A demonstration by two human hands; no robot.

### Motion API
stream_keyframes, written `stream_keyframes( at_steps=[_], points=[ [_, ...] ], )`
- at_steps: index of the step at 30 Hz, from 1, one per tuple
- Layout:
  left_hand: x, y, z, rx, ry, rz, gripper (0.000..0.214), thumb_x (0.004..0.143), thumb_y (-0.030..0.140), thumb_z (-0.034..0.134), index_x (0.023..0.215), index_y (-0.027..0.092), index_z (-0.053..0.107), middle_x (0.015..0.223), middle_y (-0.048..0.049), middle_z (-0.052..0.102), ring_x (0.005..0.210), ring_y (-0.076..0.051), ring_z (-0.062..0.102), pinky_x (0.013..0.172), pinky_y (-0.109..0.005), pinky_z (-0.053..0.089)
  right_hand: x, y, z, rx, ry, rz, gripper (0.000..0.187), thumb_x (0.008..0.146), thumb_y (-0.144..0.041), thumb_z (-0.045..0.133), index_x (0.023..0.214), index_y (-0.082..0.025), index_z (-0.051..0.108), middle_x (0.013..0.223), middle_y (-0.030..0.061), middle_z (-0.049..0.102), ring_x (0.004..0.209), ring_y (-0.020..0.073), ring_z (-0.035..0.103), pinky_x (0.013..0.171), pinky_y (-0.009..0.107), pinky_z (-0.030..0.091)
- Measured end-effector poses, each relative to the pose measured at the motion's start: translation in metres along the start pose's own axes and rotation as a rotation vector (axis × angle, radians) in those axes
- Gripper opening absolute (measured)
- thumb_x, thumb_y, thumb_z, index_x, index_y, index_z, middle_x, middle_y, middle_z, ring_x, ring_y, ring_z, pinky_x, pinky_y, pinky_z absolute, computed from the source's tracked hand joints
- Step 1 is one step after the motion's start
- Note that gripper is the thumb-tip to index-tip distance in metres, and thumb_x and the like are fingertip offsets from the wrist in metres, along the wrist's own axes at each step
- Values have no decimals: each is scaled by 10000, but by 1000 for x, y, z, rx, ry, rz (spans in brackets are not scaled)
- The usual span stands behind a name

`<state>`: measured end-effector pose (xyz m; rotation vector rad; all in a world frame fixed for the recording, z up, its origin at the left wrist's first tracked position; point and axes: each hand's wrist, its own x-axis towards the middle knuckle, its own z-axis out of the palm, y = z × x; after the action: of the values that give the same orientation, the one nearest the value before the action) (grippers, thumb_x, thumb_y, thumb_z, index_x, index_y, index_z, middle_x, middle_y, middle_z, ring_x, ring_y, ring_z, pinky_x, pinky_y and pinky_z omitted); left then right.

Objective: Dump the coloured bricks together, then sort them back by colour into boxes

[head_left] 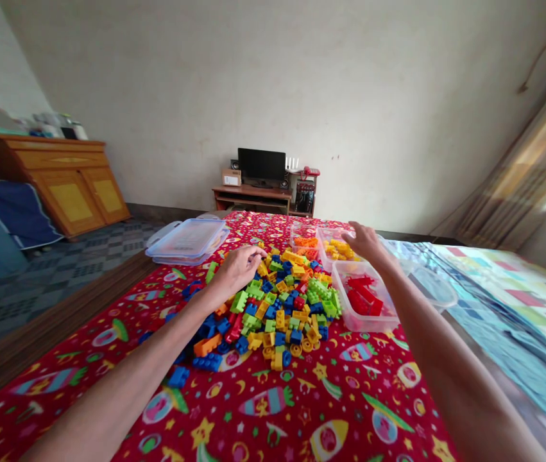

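Note:
A large heap of plastic building bricks (277,308) in green, blue, yellow, orange and red lies on a red printed bedspread (301,410). My left hand (237,269) rests on the far left of the heap, fingers curled down among the bricks. Whether it grips one is hidden. My right hand (366,242) hangs with its fingers apart over a transparent tray of yellow bricks (337,250), holding nothing visible. Below it stands a transparent tray of red bricks (364,324), and a transparent tray of orange bricks (305,237) sits at the far side.
A stacked transparent plastic lid (187,240) lies at the far left of the bedspread, and another transparent lid (434,289) lies on a striped quilt (508,308) to the right. The bed's wooden edge (56,327) drops to a tiled floor on the left.

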<state>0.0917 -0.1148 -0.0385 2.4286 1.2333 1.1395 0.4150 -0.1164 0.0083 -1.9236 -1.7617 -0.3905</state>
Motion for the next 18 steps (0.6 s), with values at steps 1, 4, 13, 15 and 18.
stream_keyframes(
  at_steps=[1,4,13,15,18],
  points=[
    [0,0,-1,29,5,16,295,840,277,414,900,178,685,903,-78,701,802,-208,674,731,-294,529,-8,-7,-1,20,-3,-43,456,877,-268,502,1281,-66,570,1100,190,691,1022,268,632,895,362,457],
    [0,0,-2,110,10,61,302,849,246,395,898,161,681,897,-88,691,813,-210,657,743,-303,518,-36,-35,-4,101,-119,-169,360,894,-227,457,1179,-116,647,939,124,733,840,206,670,759,289,478],
    [1,2,-5,207,-28,109,303,851,216,397,906,163,691,915,-77,693,862,-199,644,821,-302,491,-96,-84,-5,-154,-476,-324,356,877,-111,439,1178,-151,624,1108,145,666,999,238,619,785,310,470],
    [1,5,-8,204,-35,110,313,853,223,395,911,157,695,929,-84,700,875,-202,646,828,-305,488,-99,-86,-3,-167,-494,-326,381,871,-78,411,1182,-150,620,1102,142,666,997,236,619,786,306,465],
    [0,8,-17,169,-45,107,331,862,246,390,944,155,698,952,-83,709,842,-191,651,802,-295,495,-98,-85,1,-130,-416,-315,371,882,-95,410,1187,-142,617,1093,137,674,1000,226,619,812,292,451]
  ],
)
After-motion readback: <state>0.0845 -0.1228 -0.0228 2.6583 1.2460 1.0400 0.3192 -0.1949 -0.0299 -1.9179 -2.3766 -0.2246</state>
